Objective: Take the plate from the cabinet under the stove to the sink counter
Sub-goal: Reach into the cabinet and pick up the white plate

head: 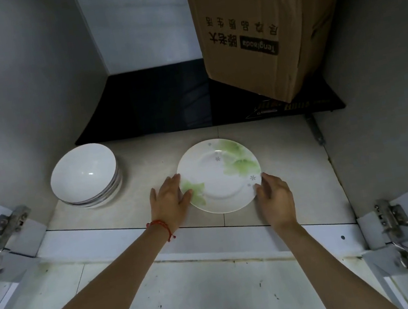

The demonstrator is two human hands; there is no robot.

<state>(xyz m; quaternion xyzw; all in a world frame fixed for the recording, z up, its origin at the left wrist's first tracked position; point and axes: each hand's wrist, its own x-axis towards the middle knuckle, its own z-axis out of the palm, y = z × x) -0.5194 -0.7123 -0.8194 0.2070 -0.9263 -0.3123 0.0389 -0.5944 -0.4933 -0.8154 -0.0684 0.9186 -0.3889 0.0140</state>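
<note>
A white plate [219, 176] with green leaf prints lies on the tiled floor of the open cabinet, near its front edge. My left hand [170, 199], a red string bracelet on its wrist, holds the plate's left rim with the thumb on top. My right hand [276, 196] touches the plate's right rim with curled fingers. Whether the plate is lifted off the cabinet floor I cannot tell.
A stack of white bowls [86, 175] sits left of the plate. A cardboard box [258, 31] stands at the back right on a black mat [152, 103]. Both cabinet doors are open, with hinges at left [8, 222] and right [391, 215].
</note>
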